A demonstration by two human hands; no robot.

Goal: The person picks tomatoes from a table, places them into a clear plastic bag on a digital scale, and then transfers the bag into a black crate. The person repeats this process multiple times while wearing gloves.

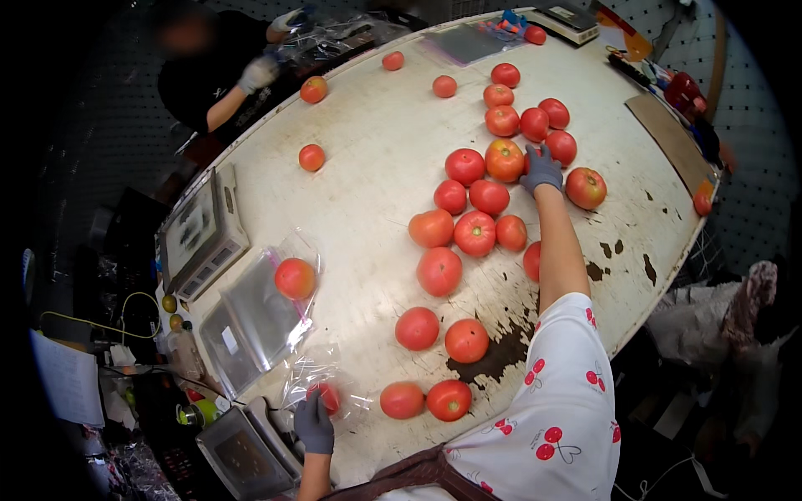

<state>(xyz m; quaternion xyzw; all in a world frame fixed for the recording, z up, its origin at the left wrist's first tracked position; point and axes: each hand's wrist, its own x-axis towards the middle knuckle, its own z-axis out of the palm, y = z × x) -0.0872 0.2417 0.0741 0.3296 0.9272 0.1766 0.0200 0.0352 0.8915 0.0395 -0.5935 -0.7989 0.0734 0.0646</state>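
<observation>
My left hand (315,424), in a grey glove, rests on a red tomato (327,398) inside a clear plastic bag (301,377) near the table's front left edge. With my arm stretched far across the table, my right hand (542,168), gloved in grey too, has its fingers around a red tomato, mostly hidden by the hand. Just left of it lies an orange-red tomato (504,160); to its right is a larger one (586,188). Many loose tomatoes spread over the table's middle. Another tomato (295,278) lies on a stack of clear plastic bags (262,300).
A scale (205,235) stands at the left edge, another device (250,451) near my left hand, and a further scale (567,24) at the far edge. Flattened cardboard (667,144) lies at right. Across the table, a co-worker's gloved hand (258,74) shows. The white tabletop (369,206) has peeled patches.
</observation>
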